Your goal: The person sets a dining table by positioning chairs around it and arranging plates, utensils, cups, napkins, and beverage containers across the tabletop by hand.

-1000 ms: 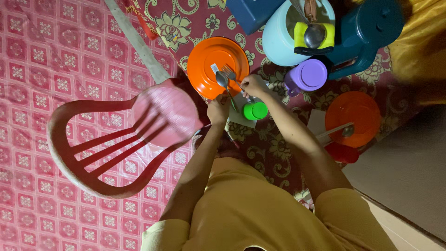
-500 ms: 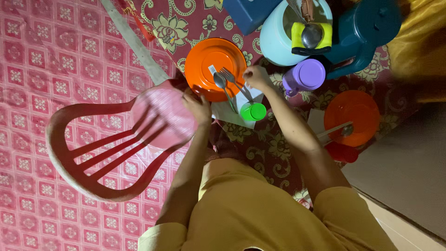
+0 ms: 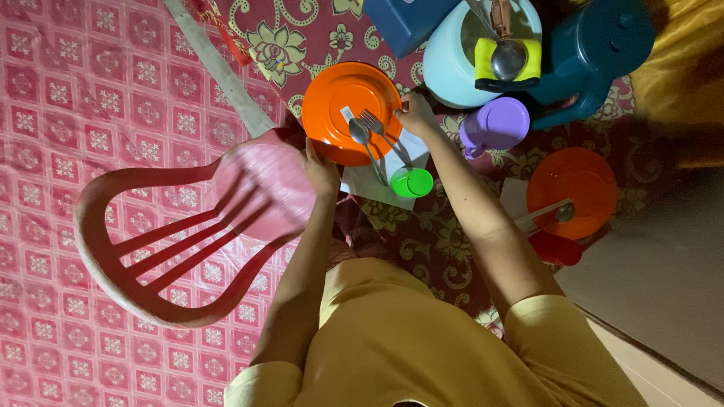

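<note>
Orange plate [image 3: 348, 105], bearing a spoon [image 3: 360, 136] and fork [image 3: 377, 128], being gripped at opposite rims by left hand [image 3: 320, 169] and right hand [image 3: 415, 114], fingers closed; green cup [image 3: 412, 182] lying between the forearms; pink chair [image 3: 188, 226] lying beside the left hand; steady levelling is judged necessary

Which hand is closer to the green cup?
The right hand is probably nearer; it's at the orange plate's far edge, above the green cup. The left hand grips the plate's near edge, beside the pink chair.
</note>
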